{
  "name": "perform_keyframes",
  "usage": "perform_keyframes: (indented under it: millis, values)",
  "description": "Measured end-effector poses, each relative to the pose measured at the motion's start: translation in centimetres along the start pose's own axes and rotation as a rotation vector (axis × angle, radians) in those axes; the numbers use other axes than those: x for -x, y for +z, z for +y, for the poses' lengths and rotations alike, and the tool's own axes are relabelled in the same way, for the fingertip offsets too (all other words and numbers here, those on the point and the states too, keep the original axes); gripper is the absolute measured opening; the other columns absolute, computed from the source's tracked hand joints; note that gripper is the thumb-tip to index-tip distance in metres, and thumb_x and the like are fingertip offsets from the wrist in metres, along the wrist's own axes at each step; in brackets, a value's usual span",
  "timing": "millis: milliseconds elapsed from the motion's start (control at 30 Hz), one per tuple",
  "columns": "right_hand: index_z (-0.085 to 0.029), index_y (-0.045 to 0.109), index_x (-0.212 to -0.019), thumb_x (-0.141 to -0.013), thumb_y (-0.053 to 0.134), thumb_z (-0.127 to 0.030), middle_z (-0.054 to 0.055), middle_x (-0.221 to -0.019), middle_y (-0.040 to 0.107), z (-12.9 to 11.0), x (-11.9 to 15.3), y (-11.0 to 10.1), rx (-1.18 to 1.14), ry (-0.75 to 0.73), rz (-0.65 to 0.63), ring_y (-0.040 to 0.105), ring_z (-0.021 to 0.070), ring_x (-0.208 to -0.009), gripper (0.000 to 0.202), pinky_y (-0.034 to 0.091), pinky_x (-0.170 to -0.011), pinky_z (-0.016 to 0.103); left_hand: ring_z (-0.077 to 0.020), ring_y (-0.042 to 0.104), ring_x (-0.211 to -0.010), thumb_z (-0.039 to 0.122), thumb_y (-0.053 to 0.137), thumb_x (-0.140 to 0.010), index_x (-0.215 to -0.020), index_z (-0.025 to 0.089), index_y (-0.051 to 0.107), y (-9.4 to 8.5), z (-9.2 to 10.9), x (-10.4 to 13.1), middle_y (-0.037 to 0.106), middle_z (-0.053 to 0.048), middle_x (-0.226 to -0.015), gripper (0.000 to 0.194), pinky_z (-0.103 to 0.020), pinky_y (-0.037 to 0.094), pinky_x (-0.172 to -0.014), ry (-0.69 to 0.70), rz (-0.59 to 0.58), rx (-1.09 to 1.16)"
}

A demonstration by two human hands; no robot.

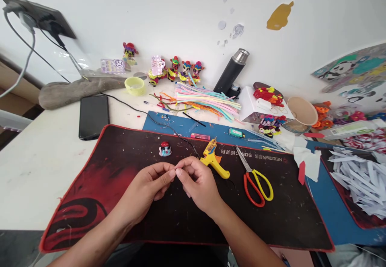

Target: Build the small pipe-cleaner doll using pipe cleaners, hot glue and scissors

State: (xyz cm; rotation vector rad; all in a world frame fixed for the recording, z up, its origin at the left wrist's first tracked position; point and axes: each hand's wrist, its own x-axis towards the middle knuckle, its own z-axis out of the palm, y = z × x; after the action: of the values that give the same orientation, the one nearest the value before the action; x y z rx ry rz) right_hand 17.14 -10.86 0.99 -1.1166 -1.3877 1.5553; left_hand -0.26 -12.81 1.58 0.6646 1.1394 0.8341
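Observation:
Over the middle of the black and red desk mat (193, 218), my left hand (155, 180) and my right hand (197, 180) meet at the fingertips. Both pinch thumb against forefinger on something too small to make out. Just beyond my left hand lies a small blue and red figure piece (165, 149). A yellow glue gun (214, 160) rests right behind my right hand, its nozzle pointing away. To the right are scissors (253, 178) with one red and one yellow handle, their blades partly spread.
Pastel pipe cleaners (208, 100) lie in a bundle at the back, near a black thermos (231, 72) and several small figures (185, 70). A phone (94, 117) is at left; white paper strips (358, 178) are piled at right. A black cord (144, 112) crosses the desk.

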Motion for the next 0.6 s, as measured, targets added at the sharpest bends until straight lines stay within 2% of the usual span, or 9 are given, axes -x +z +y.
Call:
perform_keyframes:
  millis: [167, 400, 600]
  values:
    - [-0.021, 0.064, -0.094, -0.100, 0.066, -0.032, -0.010, -0.057, 0.046, -0.1, -0.1, -0.1, 0.038, 0.008, 0.004, 0.040, 0.0084, -0.045, 0.013, 0.031, -0.046, 0.023, -0.0085, 0.027, -0.055, 0.068, 0.081, -0.082, -0.089, 0.017, 0.073, -0.3, -0.1, -0.1, 0.042, 0.006, -0.063, 0.052, -0.022, 0.020, -0.048, -0.015, -0.011, -0.098]
    - [-0.021, 0.064, -0.088, -0.095, 0.065, -0.026, -0.009, -0.058, 0.045, -0.4, -0.1, 0.0, 0.168, -0.027, 0.025, 0.039, 0.0093, -0.050, 0.009, 0.031, -0.049, 0.023, -0.0104, 0.032, -0.057, 0.073, 0.072, -0.084, -0.090, 0.018, 0.075, -0.9, 1.2, 0.3, 0.047, 0.004, -0.066, 0.056, -0.024, 0.022, -0.050, 0.013, -0.004, -0.326]
    - [-0.021, 0.066, -0.090, -0.097, 0.064, -0.026, -0.008, -0.059, 0.048, -0.3, -0.2, -0.1, 0.254, -0.076, 0.037, 0.044, 0.0103, -0.051, 0.009, 0.034, -0.051, 0.024, -0.0105, 0.032, -0.055, 0.069, 0.074, -0.083, -0.085, 0.017, 0.076, -1.3, 1.1, 0.2, 0.047, 0.004, -0.062, 0.052, -0.024, 0.022, -0.050, -0.034, -0.032, -0.223]
